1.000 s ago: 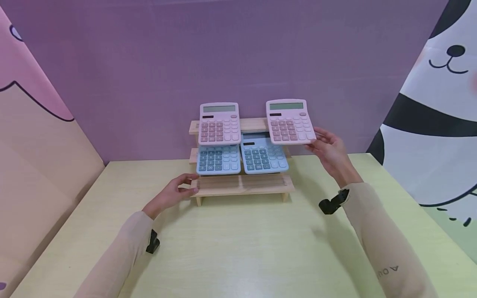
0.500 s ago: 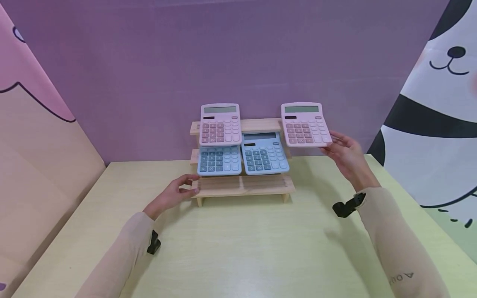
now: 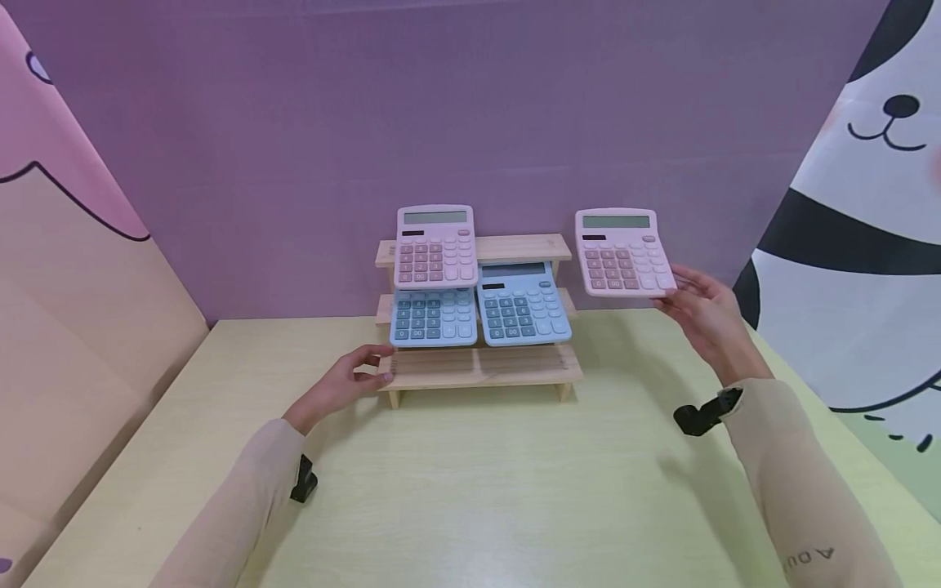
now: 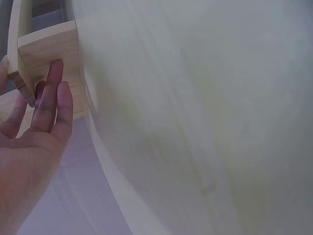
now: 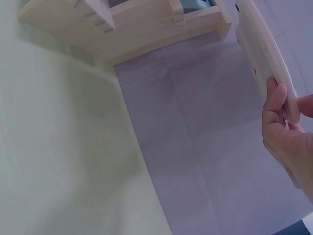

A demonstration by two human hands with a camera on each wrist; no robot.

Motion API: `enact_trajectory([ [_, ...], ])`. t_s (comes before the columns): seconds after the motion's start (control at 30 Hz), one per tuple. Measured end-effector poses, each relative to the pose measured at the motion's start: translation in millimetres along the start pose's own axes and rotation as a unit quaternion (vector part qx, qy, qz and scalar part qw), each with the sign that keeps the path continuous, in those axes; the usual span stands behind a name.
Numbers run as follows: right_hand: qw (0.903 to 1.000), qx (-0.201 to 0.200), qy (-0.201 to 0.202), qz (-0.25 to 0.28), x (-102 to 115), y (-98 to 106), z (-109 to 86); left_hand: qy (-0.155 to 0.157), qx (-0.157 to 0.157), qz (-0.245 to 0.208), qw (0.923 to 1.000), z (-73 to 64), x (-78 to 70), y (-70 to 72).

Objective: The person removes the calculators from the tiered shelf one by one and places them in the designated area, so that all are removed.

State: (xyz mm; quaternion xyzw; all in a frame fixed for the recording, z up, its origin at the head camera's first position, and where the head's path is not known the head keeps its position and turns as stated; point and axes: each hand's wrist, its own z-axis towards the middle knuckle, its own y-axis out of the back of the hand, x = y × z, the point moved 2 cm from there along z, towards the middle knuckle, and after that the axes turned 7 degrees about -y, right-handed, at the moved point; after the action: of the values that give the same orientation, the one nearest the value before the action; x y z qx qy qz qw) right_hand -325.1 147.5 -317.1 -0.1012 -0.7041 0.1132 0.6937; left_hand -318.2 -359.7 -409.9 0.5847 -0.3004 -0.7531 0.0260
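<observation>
My right hand (image 3: 711, 323) pinches a pink calculator (image 3: 620, 251) at its lower right corner, keys facing me. It is held in the air, apart from the right end of a three-tier wooden display stand (image 3: 481, 367). In the right wrist view the calculator's back (image 5: 261, 51) shows between thumb and fingers. My left hand (image 3: 340, 387) grips the left end of the stand's lowest shelf. The left wrist view has its fingers (image 4: 46, 105) under that board. Another pink calculator (image 3: 435, 248) rests on the top tier. Two blue calculators, left (image 3: 434, 320) and right (image 3: 524, 307), lean on the middle tier.
The stand is on a pale wooden table (image 3: 470, 490), close to a purple backdrop (image 3: 294, 163). Cartoon-printed panels flank both sides, with a panda (image 3: 867, 220) on the right one. The upper pink calculator covers the top of the left blue one.
My right hand has carried the pink calculator rightward and slightly down, from in front of the top tier to beyond the stand's right end. The left hand stays at the shelf.
</observation>
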Motion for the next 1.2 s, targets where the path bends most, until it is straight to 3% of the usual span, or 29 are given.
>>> enact_trajectory([
  [0.6,0.9994,0.015,-0.014,0.027,-28,29,1.4,0.003,0.000,0.001,1.0000,0.4,0.4,0.9],
  [1.2,0.9979,0.009,-0.056,-0.029,-54,48,9.4,0.000,0.004,-0.004,1.0000,0.3,0.5,1.1],
])
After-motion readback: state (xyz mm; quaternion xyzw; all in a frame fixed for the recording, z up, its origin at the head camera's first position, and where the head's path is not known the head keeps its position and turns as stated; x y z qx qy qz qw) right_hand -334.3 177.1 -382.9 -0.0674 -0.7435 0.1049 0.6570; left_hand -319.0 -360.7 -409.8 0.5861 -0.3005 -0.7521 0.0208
